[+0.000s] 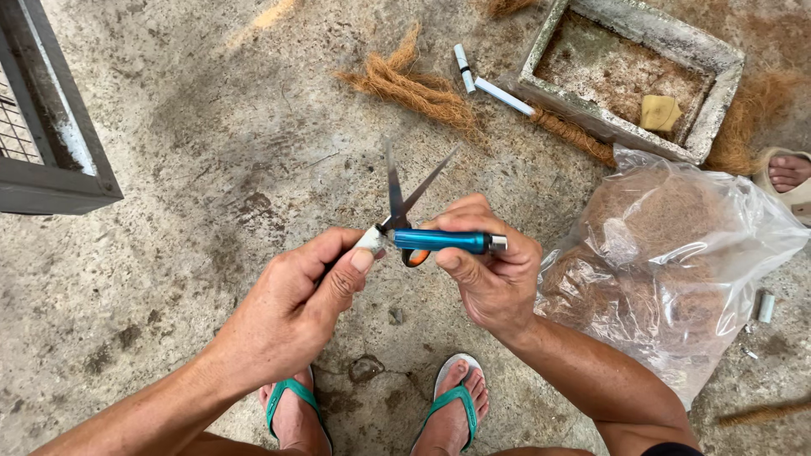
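My right hand (486, 270) grips a pair of scissors (408, 198) with orange handles, the blades open and pointing up. The same hand also pinches a teal cylindrical lighter (446, 241) lying sideways across the fingers. My left hand (296, 304) holds a small white stub (370, 241) between thumb and forefinger, right at the base of the blades. Both hands meet above the concrete floor (211, 169), over my feet in green sandals (456, 401).
A clear plastic bag (667, 270) of brown coconut fibre lies at right. A concrete trough (629, 72) stands at the top right beside fibre ropes (414, 84) and white tubes (486, 80). A grey metal cage frame (51, 127) is at left. Another person's foot (790, 173) shows at the right edge.
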